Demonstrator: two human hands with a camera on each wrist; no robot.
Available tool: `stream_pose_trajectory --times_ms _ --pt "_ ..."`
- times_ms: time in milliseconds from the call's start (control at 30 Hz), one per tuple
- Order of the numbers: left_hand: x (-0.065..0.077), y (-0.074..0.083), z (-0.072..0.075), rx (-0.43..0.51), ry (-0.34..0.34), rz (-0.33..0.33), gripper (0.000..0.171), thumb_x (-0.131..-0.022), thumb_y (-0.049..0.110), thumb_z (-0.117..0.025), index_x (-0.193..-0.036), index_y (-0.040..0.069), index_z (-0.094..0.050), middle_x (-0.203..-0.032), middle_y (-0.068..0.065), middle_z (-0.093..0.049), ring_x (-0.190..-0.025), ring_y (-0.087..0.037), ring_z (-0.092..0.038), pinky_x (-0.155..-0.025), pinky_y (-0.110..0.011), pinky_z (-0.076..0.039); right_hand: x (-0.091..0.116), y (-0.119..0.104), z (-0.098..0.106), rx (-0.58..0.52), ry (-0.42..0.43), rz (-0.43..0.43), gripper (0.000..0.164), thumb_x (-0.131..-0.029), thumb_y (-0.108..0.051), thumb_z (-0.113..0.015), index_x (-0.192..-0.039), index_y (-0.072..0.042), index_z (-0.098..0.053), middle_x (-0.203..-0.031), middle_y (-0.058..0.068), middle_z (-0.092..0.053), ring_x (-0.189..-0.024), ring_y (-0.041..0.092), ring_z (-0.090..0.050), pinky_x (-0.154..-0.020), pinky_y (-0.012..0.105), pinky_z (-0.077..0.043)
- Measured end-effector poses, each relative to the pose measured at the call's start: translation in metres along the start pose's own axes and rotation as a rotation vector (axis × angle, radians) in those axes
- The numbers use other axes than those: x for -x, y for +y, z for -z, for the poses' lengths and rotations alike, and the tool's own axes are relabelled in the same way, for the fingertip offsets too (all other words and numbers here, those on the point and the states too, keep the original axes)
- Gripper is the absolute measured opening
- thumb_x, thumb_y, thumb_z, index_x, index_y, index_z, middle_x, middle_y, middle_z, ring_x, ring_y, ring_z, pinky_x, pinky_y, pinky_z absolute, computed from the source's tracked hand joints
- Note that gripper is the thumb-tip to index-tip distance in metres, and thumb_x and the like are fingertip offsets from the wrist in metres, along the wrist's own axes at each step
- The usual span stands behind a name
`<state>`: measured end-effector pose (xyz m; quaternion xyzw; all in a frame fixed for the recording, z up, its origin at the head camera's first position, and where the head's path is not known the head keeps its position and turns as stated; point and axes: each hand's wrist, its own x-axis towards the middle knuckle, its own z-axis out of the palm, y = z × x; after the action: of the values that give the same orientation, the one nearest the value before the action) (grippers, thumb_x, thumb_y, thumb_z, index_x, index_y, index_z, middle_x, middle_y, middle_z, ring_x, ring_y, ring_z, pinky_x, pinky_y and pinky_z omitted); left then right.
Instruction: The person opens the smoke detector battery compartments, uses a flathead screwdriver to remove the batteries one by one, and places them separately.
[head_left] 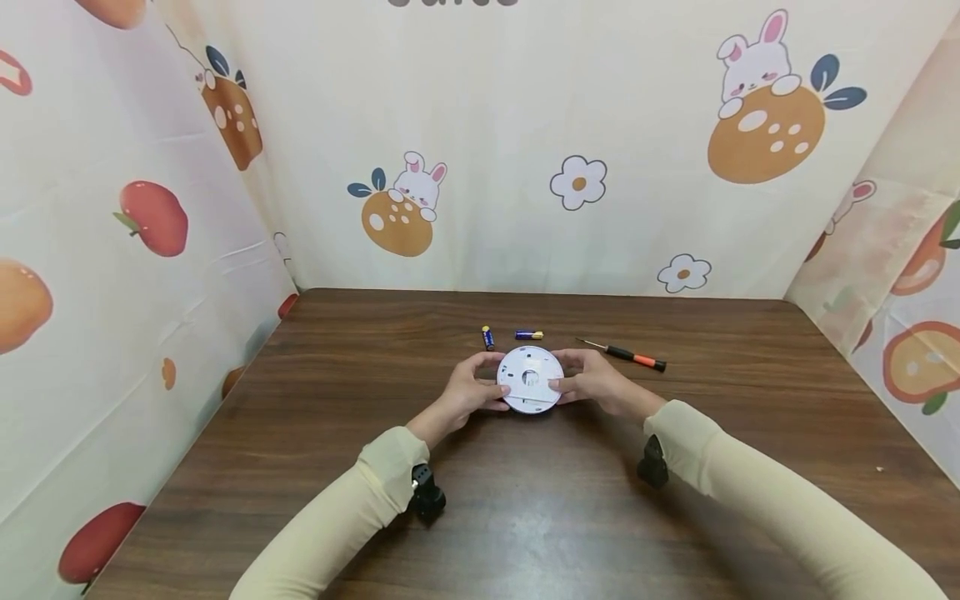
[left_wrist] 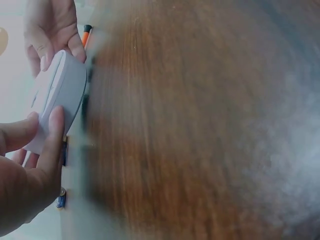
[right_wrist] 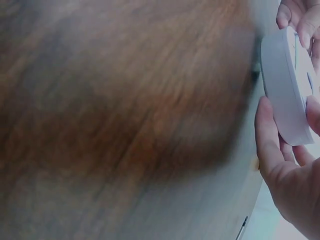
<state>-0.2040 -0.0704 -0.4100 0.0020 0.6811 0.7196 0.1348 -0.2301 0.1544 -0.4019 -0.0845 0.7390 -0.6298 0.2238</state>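
Observation:
A round white smoke detector [head_left: 528, 363] is held between both hands, its slotted back with a round central opening turned up toward the head camera. My left hand [head_left: 471, 385] pinches its left edge, thumb on the back and fingers around the side. On the opposite edge my right hand [head_left: 596, 383] grips it the same way. The left wrist view shows the detector's thick side wall [left_wrist: 72, 90] tilted between the two hands. In the right wrist view, right-hand fingers [right_wrist: 267, 132] press against the smooth side of the detector [right_wrist: 281, 85]. Its front face is hidden.
Just behind the detector, two blue-and-yellow batteries, one upper left [head_left: 488, 337] and one lying sideways [head_left: 528, 335], rest on the brown wooden table [head_left: 337, 517]. A black-and-orange screwdriver [head_left: 633, 357] lies to the right. Patterned curtains [head_left: 495, 242] hang around the back and sides.

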Motion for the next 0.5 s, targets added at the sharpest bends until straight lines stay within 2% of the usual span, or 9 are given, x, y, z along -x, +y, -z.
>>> stream_pose_trajectory --times_ms 133,233,300,400,500 --pt "0.0 0.0 0.001 0.049 0.015 -0.027 0.045 -0.086 -0.015 -0.059 -0.129 -0.003 -0.051 -0.13 -0.02 -0.047 -0.082 -0.022 -0.063 -0.068 -0.04 -0.06 0.002 0.0 0.0 0.013 0.032 0.056 0.057 -0.085 0.011 -0.064 -0.137 0.01 -0.04 -0.117 0.025 -0.05 -0.085 0.019 -0.06 -0.074 0.037 -0.059" --pt "0.001 0.001 0.002 0.09 0.01 -0.018 0.036 -0.093 -0.001 -0.058 -0.128 -0.006 -0.051 -0.121 -0.02 -0.051 -0.084 -0.022 -0.062 -0.072 -0.04 -0.06 0.004 -0.001 0.002 0.035 0.052 0.104 0.058 -0.083 0.011 -0.066 -0.136 0.007 -0.043 -0.118 0.025 -0.051 -0.09 0.021 -0.058 -0.074 0.037 -0.059" --pt "0.002 0.003 0.003 0.096 -0.005 0.027 0.037 -0.096 0.013 -0.058 -0.127 -0.007 -0.052 -0.112 -0.018 -0.055 -0.084 -0.022 -0.063 -0.075 -0.038 -0.059 0.005 -0.003 0.004 0.062 0.07 0.134 0.058 -0.082 0.01 -0.068 -0.135 0.004 -0.046 -0.121 0.024 -0.052 -0.094 0.024 -0.057 -0.074 0.035 -0.059" --pt "0.004 0.008 0.004 0.091 -0.054 0.131 0.048 -0.097 0.032 -0.056 -0.122 -0.009 -0.053 -0.1 -0.016 -0.059 -0.082 -0.024 -0.065 -0.078 -0.035 -0.058 0.006 -0.004 0.007 0.128 0.083 0.191 0.055 -0.081 0.008 -0.07 -0.133 0.001 -0.051 -0.125 0.021 -0.054 -0.099 0.028 -0.057 -0.074 0.032 -0.058" --pt "0.004 0.015 0.004 0.085 -0.097 0.196 0.056 -0.097 0.041 -0.054 -0.118 -0.01 -0.054 -0.093 -0.015 -0.062 -0.078 -0.026 -0.067 -0.078 -0.036 -0.058 0.007 -0.004 0.009 0.188 0.075 0.267 0.054 -0.081 0.008 -0.071 -0.131 -0.001 -0.053 -0.126 0.02 -0.056 -0.103 0.03 -0.058 -0.075 0.03 -0.057"
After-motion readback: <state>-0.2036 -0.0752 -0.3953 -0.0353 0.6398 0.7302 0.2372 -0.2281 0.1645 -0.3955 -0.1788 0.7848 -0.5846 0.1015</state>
